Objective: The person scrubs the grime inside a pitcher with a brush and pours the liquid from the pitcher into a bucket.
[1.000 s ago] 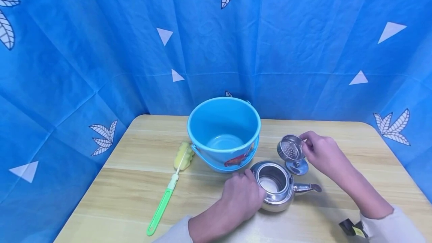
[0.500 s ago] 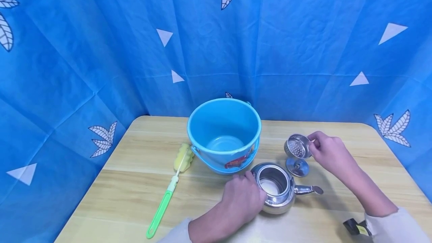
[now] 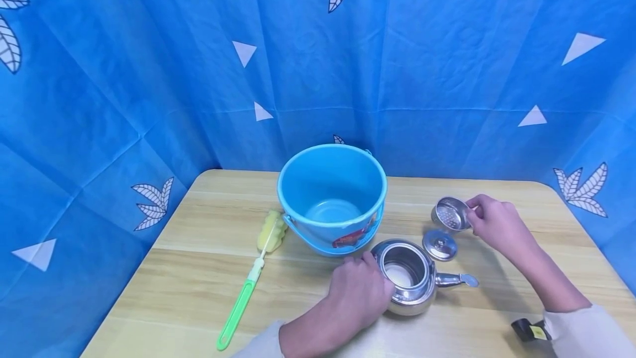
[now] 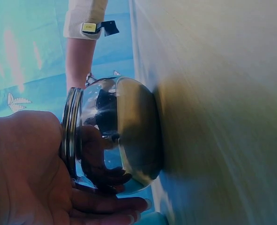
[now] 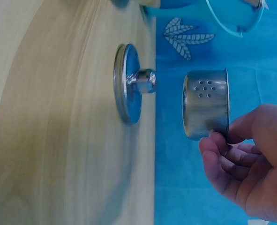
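Observation:
A shiny steel teapot stands lidless on the table, its spout pointing right. My left hand holds it at its left side; in the left wrist view the fingers lie along its round body. My right hand pinches the rim of a small steel tea strainer with holes in its base. In the right wrist view the strainer hangs above the table, sideways in that picture. Below it the teapot lid lies knob up, just behind the spout.
A light blue bucket stands behind the teapot, its handle hanging down. To the left lies a sponge brush with a green handle. The wooden table ends at a blue patterned curtain.
My right hand has carried the strainer to the right, away from the teapot and bucket, baring more of the lid. My left hand and the teapot have stayed nearly in place.

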`<state>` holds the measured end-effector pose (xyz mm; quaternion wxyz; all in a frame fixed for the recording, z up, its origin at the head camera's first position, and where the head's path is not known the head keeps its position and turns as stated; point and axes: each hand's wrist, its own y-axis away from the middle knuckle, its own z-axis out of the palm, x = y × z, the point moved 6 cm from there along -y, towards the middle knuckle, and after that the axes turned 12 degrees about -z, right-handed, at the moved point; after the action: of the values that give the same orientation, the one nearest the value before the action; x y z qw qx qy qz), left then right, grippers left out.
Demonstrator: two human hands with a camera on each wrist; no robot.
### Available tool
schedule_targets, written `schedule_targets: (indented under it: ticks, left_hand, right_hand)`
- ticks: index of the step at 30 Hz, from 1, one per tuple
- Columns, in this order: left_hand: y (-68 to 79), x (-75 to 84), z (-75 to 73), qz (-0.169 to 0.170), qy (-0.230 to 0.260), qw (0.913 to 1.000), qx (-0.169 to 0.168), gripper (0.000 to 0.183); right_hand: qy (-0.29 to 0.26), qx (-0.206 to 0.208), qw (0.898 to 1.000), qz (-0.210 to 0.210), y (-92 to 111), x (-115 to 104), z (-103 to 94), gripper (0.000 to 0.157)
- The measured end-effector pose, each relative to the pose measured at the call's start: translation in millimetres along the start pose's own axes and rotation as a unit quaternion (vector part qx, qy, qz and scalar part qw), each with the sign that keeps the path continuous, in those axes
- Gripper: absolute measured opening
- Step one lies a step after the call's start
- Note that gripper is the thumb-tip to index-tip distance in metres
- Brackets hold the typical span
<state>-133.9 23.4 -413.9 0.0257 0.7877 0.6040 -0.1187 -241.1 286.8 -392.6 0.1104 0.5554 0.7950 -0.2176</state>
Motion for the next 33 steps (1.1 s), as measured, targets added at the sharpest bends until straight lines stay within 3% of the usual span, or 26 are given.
schedule_targets:
  ticks: [8, 33]
  left_hand:
    - [2.3, 5.8, 0.2, 0.041, -0.051, 0.9978, 0.005, 0.028]
    - [2.9, 6.5, -1.8, 0.047, -0.071, 0.9963, 0.006, 0.029]
  right_hand:
    - [-0.015, -0.010, 1.000, 0.020, 3.1, 16.5, 2.9, 0.033]
    - [-0.016, -0.023, 0.998, 0.055, 7.3, 47.5, 9.8, 0.033]
